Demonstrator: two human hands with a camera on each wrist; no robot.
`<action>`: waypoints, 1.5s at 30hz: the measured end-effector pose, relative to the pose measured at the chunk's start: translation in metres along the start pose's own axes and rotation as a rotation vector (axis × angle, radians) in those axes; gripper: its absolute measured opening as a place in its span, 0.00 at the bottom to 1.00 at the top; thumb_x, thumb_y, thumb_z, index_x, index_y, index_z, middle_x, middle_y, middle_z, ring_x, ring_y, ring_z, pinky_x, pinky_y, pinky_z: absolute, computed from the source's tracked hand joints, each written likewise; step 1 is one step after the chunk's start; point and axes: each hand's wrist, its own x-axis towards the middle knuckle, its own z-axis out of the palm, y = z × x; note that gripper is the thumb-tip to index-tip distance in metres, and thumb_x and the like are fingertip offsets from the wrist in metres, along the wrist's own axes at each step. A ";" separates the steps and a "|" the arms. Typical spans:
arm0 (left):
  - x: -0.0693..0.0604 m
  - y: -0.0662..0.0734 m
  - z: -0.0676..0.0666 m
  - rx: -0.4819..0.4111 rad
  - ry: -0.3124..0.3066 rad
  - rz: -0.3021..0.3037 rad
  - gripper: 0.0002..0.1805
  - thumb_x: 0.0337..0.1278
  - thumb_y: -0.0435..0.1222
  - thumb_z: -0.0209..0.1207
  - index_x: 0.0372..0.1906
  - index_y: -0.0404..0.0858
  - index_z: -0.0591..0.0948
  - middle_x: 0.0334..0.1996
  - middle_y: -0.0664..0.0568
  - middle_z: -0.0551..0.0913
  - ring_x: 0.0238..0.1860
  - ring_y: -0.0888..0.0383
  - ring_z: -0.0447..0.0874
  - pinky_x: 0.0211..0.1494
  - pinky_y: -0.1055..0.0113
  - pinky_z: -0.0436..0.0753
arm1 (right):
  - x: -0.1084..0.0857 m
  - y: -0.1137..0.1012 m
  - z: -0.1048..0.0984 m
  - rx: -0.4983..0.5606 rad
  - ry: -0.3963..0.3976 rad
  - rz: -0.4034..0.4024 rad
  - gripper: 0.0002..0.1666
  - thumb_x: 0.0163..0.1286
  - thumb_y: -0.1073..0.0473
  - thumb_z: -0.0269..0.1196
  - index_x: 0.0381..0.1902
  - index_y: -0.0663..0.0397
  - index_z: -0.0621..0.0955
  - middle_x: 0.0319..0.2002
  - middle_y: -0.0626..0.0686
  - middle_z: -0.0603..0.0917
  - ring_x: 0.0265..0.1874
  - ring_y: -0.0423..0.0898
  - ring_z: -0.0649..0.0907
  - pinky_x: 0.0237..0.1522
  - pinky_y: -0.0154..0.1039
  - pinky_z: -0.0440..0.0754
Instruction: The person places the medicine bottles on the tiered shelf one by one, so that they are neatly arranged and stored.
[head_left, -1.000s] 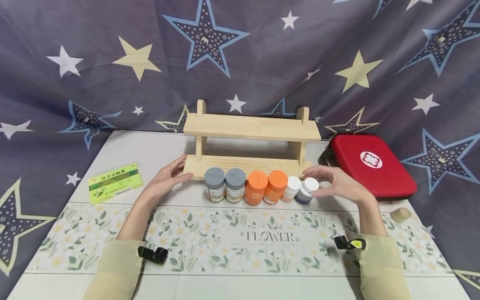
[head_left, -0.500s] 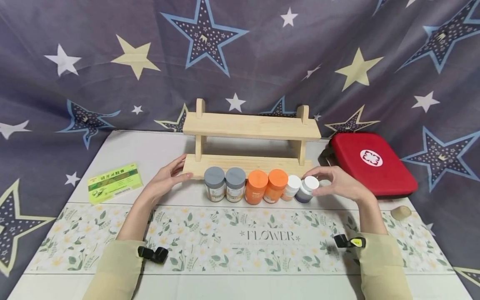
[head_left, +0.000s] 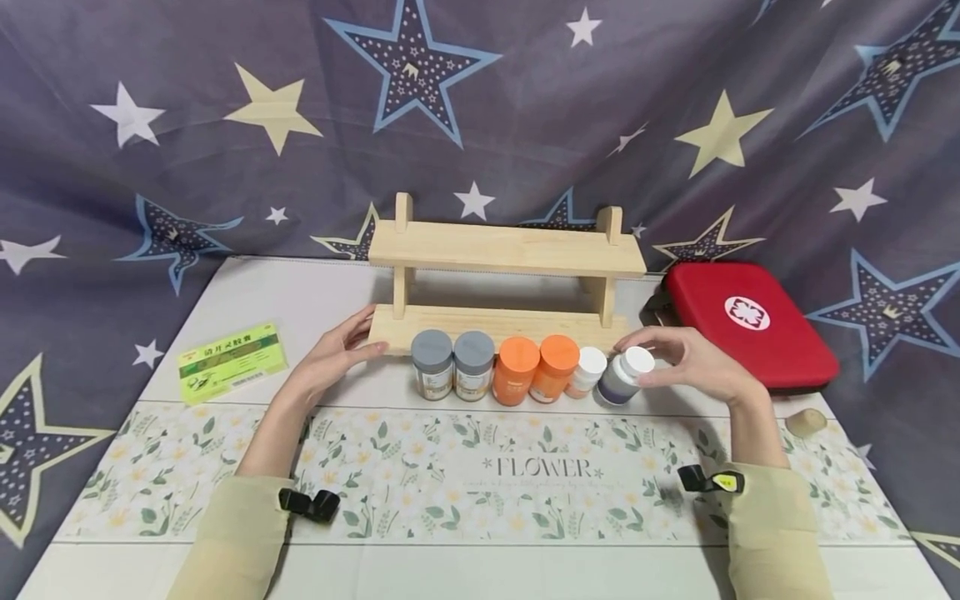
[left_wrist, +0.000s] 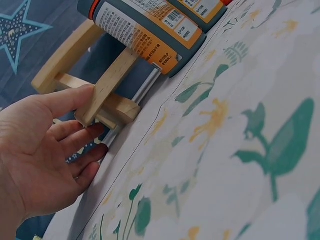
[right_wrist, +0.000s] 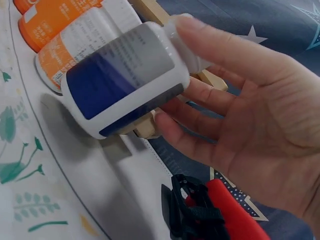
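A two-tier wooden shelf [head_left: 504, 247] stands at the back. My left hand [head_left: 335, 352] grips the left end of its lower board, thumb on top in the left wrist view. In front of the shelf runs a row of bottles: grey-lidded bottles [head_left: 432, 367], orange bottles [head_left: 516, 373], a small white-capped bottle [head_left: 587, 372] and a white pill bottle [head_left: 627, 375] with a grey and dark blue label. My right hand [head_left: 693, 362] pinches that last bottle by its cap, and the bottle tilts to the right. In the right wrist view the pill bottle [right_wrist: 122, 77] shows its label.
A red first-aid case [head_left: 750, 325] lies at the back right, with a small tan stub-shaped object [head_left: 806, 423] in front of it. A green medicine box [head_left: 231, 363] lies at the left. A floral runner [head_left: 420, 500] crosses the white table before the bottles.
The white pill bottle has moved slightly right and tilted away from its neighbour, with my right hand on its cap. My left hand has stayed at the shelf's end.
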 end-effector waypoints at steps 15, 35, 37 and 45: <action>0.001 0.000 0.003 0.019 -0.009 -0.006 0.52 0.66 0.52 0.66 0.85 0.50 0.47 0.81 0.46 0.59 0.83 0.42 0.52 0.84 0.42 0.54 | -0.016 -0.009 -0.009 0.123 0.104 -0.064 0.25 0.67 0.72 0.66 0.61 0.61 0.78 0.55 0.50 0.87 0.51 0.45 0.87 0.47 0.35 0.87; -0.002 0.002 -0.001 0.009 -0.009 -0.011 0.52 0.67 0.50 0.66 0.85 0.52 0.47 0.82 0.45 0.59 0.83 0.41 0.51 0.85 0.41 0.51 | 0.043 -0.054 -0.048 0.258 0.266 -0.196 0.19 0.72 0.75 0.59 0.57 0.57 0.81 0.48 0.43 0.88 0.43 0.36 0.86 0.46 0.25 0.84; -0.002 0.001 -0.001 0.012 -0.010 -0.011 0.52 0.67 0.50 0.66 0.85 0.51 0.47 0.82 0.45 0.59 0.83 0.41 0.51 0.85 0.41 0.51 | 0.050 -0.057 -0.051 0.276 0.267 -0.199 0.18 0.72 0.75 0.59 0.56 0.58 0.80 0.48 0.44 0.89 0.44 0.36 0.86 0.48 0.25 0.84; -0.001 0.001 -0.001 0.010 -0.006 -0.016 0.53 0.66 0.51 0.66 0.85 0.50 0.47 0.82 0.46 0.59 0.83 0.42 0.51 0.85 0.41 0.52 | 0.080 -0.067 -0.059 0.254 0.294 -0.168 0.16 0.73 0.70 0.61 0.56 0.55 0.82 0.48 0.44 0.88 0.43 0.39 0.83 0.47 0.27 0.83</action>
